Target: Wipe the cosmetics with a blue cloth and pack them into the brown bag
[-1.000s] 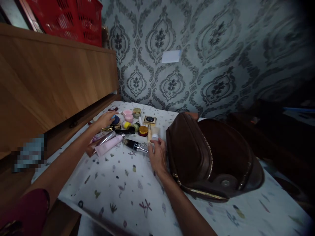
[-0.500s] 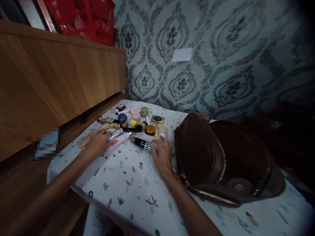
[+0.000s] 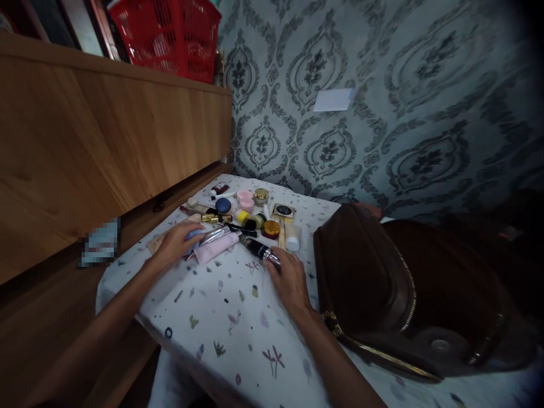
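Over the left side of the cosmetics lies my left hand (image 3: 176, 245), fingers closed around a slim blue and silver tube (image 3: 216, 233). A pink squeeze tube (image 3: 217, 248) rests just in front of it. My right hand (image 3: 291, 279) pinches the silver end of a black cosmetic tube (image 3: 255, 247), which points away to the left. Close beyond that hand are a white-capped tube (image 3: 293, 237) and an amber jar with a gold lid (image 3: 271, 228). Pink jars (image 3: 246, 204), a dark blue round item (image 3: 223, 205) and a gold compact (image 3: 283, 212) sit farther back.
A large brown bag (image 3: 361, 272) with its zip undone stands at the right on the patterned tablecloth (image 3: 229, 340). A wooden cabinet (image 3: 127, 136) borders the left side, with a red basket (image 3: 170, 39) on top. The wallpapered wall (image 3: 289, 147) rises behind.
My right hand has drawn slightly toward me and closed on the black tube's silver end. My left hand has shifted off the pink tube, uncovering more of it. The view has swung slightly left.
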Tool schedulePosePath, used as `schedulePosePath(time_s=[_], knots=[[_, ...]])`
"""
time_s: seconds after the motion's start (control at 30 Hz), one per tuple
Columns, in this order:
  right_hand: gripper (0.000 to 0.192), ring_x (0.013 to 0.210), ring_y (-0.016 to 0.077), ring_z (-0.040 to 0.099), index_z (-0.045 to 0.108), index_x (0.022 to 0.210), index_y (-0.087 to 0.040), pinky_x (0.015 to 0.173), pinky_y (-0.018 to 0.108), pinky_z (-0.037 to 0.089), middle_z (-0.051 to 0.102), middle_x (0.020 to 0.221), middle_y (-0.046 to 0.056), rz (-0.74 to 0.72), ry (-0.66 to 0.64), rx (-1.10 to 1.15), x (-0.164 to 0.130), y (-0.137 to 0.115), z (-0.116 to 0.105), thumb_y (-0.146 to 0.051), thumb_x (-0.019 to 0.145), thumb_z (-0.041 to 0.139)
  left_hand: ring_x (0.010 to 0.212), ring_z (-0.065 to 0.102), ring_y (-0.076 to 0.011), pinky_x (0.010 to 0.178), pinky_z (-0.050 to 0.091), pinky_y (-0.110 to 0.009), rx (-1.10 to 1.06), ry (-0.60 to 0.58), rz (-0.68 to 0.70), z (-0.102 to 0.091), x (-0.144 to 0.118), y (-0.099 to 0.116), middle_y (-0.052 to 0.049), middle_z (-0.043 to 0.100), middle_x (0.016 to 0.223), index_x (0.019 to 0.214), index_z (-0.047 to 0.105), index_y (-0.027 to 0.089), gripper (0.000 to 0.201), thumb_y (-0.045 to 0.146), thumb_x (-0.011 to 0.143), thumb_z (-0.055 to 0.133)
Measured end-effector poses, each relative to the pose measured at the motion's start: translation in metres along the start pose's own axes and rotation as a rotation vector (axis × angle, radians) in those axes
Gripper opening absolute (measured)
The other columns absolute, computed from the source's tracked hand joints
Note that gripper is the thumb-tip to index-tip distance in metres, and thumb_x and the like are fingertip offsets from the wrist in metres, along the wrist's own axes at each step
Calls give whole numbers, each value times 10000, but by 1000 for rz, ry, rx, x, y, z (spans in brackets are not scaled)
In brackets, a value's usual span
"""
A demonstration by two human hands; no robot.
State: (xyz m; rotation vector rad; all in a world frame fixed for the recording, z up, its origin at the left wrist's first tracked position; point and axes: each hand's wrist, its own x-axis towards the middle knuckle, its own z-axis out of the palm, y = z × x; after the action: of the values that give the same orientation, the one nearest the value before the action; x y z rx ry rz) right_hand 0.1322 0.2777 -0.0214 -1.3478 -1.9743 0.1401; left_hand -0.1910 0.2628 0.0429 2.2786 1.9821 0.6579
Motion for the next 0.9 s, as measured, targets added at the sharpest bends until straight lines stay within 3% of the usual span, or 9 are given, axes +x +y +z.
schedulePosePath(time_s=[0.1,0.2,0.33,0.5,0.73,0.83,0.9], knots=[[294,962,300,615,679,1123,-163,874,420,446,724,1015,116,77,-13,-36,0,-4,-6,-342,905,595,1154,582,-342,949,464,-465,100,99,-204,-9,-2,-26,-190,644,1235,1159,637,149,465,456,957,353],[275,929,299,618,689,1072,-168,845,413,442,723,982,121,133,-31,-69,1,-8,-10,-358,911,575,1073,609,-363,883,475,-467,145,52,-293,-13,-4,-50,-196,685,1112,1028,659,162,409,487,901,444],[265,923,296,605,685,1044,-164,819,399,444,718,988,130,159,-36,-66,1,-9,-9,-345,913,544,993,645,-285,842,477,-352,95,-49,-259,-12,2,-74,-96,728,1025,1042,669,218,389,504,848,489],[292,959,291,599,669,1090,-156,858,401,452,715,1057,129,151,-23,-1,1,-4,-6,-329,884,555,883,651,-255,765,490,-316,-26,-105,-194,-12,18,-91,-39,726,948,1134,678,201,548,529,705,584],[310,942,296,600,677,1075,-167,847,412,462,716,1043,128,190,-18,42,2,-4,-5,-354,864,549,843,629,-238,759,500,-327,-136,-5,-170,5,53,-72,-49,717,950,1059,701,159,485,447,683,600],[312,935,290,600,680,1071,-171,843,408,465,717,1038,122,196,-8,50,2,-3,-4,-360,861,549,893,630,-271,814,497,-371,-150,69,-167,2,58,-44,-85,714,968,985,721,172,384,397,710,574],[314,938,283,600,681,1072,-171,846,403,465,716,1039,118,192,3,68,2,-1,-3,-361,858,551,991,620,-294,865,491,-386,-168,130,-145,-11,48,-15,-106,707,1019,989,723,181,364,404,762,547]])
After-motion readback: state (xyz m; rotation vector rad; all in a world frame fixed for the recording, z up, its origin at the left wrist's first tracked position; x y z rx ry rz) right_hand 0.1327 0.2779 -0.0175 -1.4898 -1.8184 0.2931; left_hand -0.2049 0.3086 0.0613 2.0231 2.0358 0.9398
